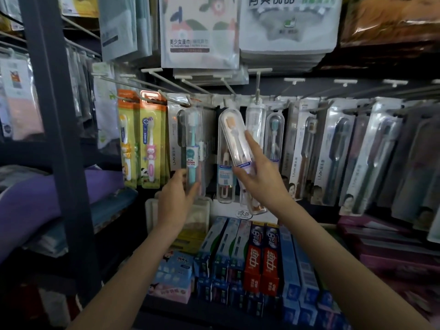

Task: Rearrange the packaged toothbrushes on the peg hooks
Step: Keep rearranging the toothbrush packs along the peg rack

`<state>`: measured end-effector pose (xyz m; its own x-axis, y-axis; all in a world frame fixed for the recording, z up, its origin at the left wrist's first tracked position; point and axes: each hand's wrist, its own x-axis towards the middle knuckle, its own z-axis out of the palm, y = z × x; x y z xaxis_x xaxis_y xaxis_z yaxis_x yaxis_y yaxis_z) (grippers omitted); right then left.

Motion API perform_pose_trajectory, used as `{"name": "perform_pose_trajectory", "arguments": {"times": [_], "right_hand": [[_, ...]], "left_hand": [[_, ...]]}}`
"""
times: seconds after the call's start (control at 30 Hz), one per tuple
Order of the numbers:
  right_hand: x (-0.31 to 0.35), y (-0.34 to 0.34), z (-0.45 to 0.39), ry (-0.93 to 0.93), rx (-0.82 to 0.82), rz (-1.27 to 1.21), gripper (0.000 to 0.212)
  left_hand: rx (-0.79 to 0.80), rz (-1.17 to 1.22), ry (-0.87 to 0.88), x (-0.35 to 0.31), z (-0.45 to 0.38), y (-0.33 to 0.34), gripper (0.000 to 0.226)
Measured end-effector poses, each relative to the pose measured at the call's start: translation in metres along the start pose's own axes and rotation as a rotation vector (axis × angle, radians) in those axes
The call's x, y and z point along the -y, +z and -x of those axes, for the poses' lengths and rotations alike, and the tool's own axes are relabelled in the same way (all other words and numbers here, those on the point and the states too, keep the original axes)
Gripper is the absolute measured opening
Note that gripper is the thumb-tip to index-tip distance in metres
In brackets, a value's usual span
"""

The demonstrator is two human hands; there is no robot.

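Clear toothbrush cases hang from white peg hooks (228, 88) across the middle of the display. My left hand (175, 198) pinches the lower end of a hanging case with a teal toothbrush (194, 144). My right hand (259, 177) holds a tilted clear case with an orange-bristled toothbrush (234, 136), index finger stretched up along its side; the case's top leans left near a peg. Behind it hangs another clear case (225, 177), and further ones (256, 117) hang to the right.
Orange children's toothbrush cards (150, 139) hang at the left, long carded toothbrushes (333, 151) at the right. Toothpaste boxes (259, 258) fill the shelf below. Towel packs (200, 32) hang above. A dark shelf upright (54, 115) stands at the left.
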<state>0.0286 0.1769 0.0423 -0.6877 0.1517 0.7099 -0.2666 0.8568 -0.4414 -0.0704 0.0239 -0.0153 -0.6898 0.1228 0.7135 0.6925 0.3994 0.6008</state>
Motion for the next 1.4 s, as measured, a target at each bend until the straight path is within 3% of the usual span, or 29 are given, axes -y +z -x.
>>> {"name": "perform_pose_trajectory", "arguments": {"times": [0.13,0.2,0.3,0.37,0.5,0.7,0.87,1.1,1.3,1.4], "right_hand": [[0.002,0.008,0.003,-0.014,-0.008,0.028,0.078],[-0.001,0.004,0.012,-0.032,-0.023,0.074,0.066],[-0.014,-0.012,0.016,0.019,-0.257,0.040,0.036],[-0.032,-0.020,0.008,0.143,-0.312,0.045,0.028],[-0.064,-0.013,-0.017,0.334,-0.222,0.113,0.038],[-0.075,-0.004,-0.043,0.484,-0.245,0.085,0.055],[-0.077,-0.001,-0.048,0.484,-0.248,0.073,0.046],[-0.063,-0.012,-0.040,0.475,-0.320,-0.230,0.043],[-0.041,-0.020,0.016,0.327,-0.340,-0.311,0.043],[-0.041,-0.026,0.045,0.213,-0.380,-0.236,0.041]], "left_hand": [[-0.001,0.027,-0.024,-0.002,0.001,-0.003,0.036],[0.010,0.040,-0.030,-0.005,0.001,-0.004,0.036],[0.034,0.036,-0.058,-0.007,0.001,-0.005,0.037],[0.040,0.016,-0.082,-0.008,-0.001,-0.005,0.036],[0.019,-0.038,-0.096,-0.014,0.001,0.001,0.032],[-0.007,-0.084,-0.107,-0.014,0.003,0.004,0.031],[-0.007,-0.094,-0.094,-0.011,0.002,0.002,0.031],[0.002,-0.068,-0.066,-0.009,0.001,0.003,0.033],[-0.011,-0.099,-0.066,-0.015,0.006,0.001,0.032],[-0.011,-0.110,-0.063,-0.016,0.007,-0.001,0.033]]}}
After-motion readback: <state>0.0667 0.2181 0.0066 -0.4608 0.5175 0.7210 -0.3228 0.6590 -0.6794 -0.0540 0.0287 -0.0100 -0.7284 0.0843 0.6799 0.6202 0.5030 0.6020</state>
